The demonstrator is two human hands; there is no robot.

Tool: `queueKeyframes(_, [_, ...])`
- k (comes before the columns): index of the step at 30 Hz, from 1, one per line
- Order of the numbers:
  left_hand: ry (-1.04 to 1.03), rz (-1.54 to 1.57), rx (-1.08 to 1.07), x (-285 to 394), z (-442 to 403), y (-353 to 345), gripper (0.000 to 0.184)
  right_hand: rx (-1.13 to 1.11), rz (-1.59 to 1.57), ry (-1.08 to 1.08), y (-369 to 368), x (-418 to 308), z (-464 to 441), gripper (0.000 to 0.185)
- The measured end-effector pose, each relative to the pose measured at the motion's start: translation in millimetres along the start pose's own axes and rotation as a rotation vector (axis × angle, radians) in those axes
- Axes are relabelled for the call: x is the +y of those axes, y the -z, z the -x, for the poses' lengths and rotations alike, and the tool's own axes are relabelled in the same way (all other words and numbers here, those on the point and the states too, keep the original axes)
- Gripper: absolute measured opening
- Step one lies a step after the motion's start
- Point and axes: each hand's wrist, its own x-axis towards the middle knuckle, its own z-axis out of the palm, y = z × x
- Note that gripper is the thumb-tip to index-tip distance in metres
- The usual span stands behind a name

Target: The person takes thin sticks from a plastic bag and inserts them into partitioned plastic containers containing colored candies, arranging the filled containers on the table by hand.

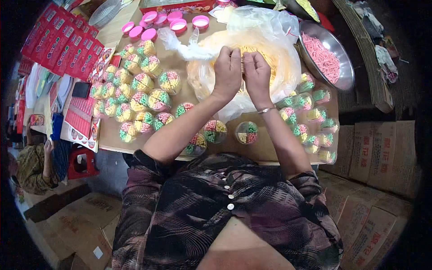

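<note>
Both hands meet above the clear plastic bag (288, 74), which lies open on the brown tabletop (271, 146) with loose yellow sticks (275, 63) inside it. The left hand (227, 74) and the right hand (257, 74) are just beside each other, fingers curled in tightly and thumbs uppermost; whether anything is gripped between them I cannot tell, since the fingers hide it. A bracelet (267, 109) circles the right wrist. To the left of the bag stands a crowd of clear cups (141, 83) packed with pink, yellow and green sticks; more filled cups (288, 115) stand to its right, and a few others (246, 132) on the side nearest the person. Beyond the bag, toward the left, lie pink lids (178, 26). A metal bowl (345, 81) of pink sticks (319, 58) sits near the bag's right side. Well left of the bag are red packets (60, 42) and another person (33, 166).
</note>
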Motion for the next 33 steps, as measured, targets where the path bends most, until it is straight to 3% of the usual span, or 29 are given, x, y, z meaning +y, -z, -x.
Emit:
queueKeyframes(3, [0.111,0.140,0.046,9,1,2,0.027,0.039,-0.463,-0.307,-2,-9,5,0.020])
queueKeyframes(4, [0.112,0.139,0.052,9,3,2,0.027,0.033,-0.464,-0.309,-4,-10,7,0.020])
queueKeyframes(10, [0.056,0.096,-0.001,10,15,9,0.024,0.194,-0.103,0.239,-17,-19,13,0.022])
queueKeyframes(16, [0.069,0.070,-0.093,34,60,67,0.014,-0.070,-0.340,0.011,-13,-24,21,0.028])
queueKeyframes(18, [-0.345,-0.238,0.016,36,87,108,0.015,-0.121,-0.143,0.091,-4,-20,24,0.028])
queueKeyframes(21, [-0.522,-0.361,0.058,-7,149,171,0.032,-0.148,-0.069,0.152,3,-1,29,0.027])
queueKeyframes(23, [-0.344,-0.584,-0.117,-18,178,180,0.053,-0.195,-0.192,-0.117,6,-1,41,0.027])
queueKeyframes(26, [-0.073,-0.525,-0.236,-25,189,171,0.075,-0.290,-0.175,-0.169,-5,-9,59,0.027])
queueKeyframes(29, [-0.068,-0.445,-0.213,-30,177,160,0.070,-0.547,-0.087,-0.028,-25,-20,86,0.027])
queueKeyframes(33, [0.256,-0.246,-0.261,-32,177,158,0.063,-0.717,0.007,0.107,-43,-29,113,0.028])
